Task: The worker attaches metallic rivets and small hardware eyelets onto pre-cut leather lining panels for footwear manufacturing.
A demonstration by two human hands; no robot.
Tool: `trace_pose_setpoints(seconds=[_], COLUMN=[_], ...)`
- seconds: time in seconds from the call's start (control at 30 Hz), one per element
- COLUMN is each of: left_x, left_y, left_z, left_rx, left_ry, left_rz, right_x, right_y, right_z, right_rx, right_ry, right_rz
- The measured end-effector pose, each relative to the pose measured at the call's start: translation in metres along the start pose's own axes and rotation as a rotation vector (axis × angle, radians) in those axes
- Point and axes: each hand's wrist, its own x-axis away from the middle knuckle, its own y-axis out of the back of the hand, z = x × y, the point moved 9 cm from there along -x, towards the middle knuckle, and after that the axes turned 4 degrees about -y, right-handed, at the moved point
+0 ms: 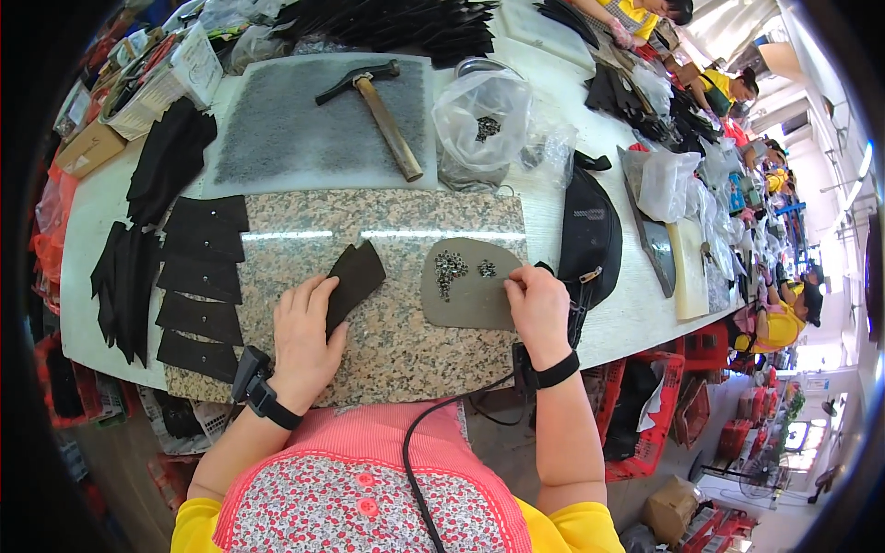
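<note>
My left hand (309, 323) lies on the speckled granite slab (406, 369), its thumb and fingers closed about the lower end of a dark, flat leather-like piece (357, 279). The piece appears folded or doubled at its upper end. My right hand (541, 309) is at the right edge of a grey rounded pad (470, 309), with thumb and forefinger pinched together. Whatever is between those fingertips is too small to see. Small shiny metal studs (450, 270) lie on the pad in two clusters. Several similar dark pieces (201, 267), each with a small metal dot, lie overlapping in a column left of my left hand.
A hammer (392, 124) rests on a worn grey board (277, 120) beyond the slab. Beside it stands a plastic-lined container (484, 129) with metal bits. A black waist bag (590, 235) lies right; dark piles (171, 161) lie left. Co-workers (728, 88) sit along the far right.
</note>
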Motion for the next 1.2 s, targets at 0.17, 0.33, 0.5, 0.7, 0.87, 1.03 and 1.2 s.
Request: trace_pose_setpoints(seconds=[0.17,0.33,0.5,0.7,0.87,1.03,1.2], left_x=[-0.011,-0.016,-0.002,0.013,0.021,0.024,0.026], left_y=[-0.014,-0.007,-0.023,-0.038,-0.041,-0.047,-0.048], left_z=[-0.015,-0.024,0.005,0.01,0.005,0.005,-0.001], left_rx=[0.031,0.086,0.48,1.235,1.439,1.486,1.493], left_ry=[-0.08,-0.067,0.18,0.58,0.649,0.642,0.611], left_rz=[0.054,-0.018,0.045,0.074,-0.003,0.05,0.072], right_x=[-0.002,-0.002,-0.002,-0.003,-0.003,0.003,-0.002], right_y=[-0.013,-0.012,-0.012,-0.014,-0.02,-0.01,-0.007], right_z=[0.009,0.015,0.018,0.02,-0.004,0.011,0.007], right_rx=[0.051,0.084,0.087,0.069,-0.111,-0.08,-0.162], right_ry=[0.016,0.1,0.105,0.108,-0.058,0.165,0.039], right_rz=[-0.055,-0.094,-0.084,-0.072,0.039,-0.068,0.046])
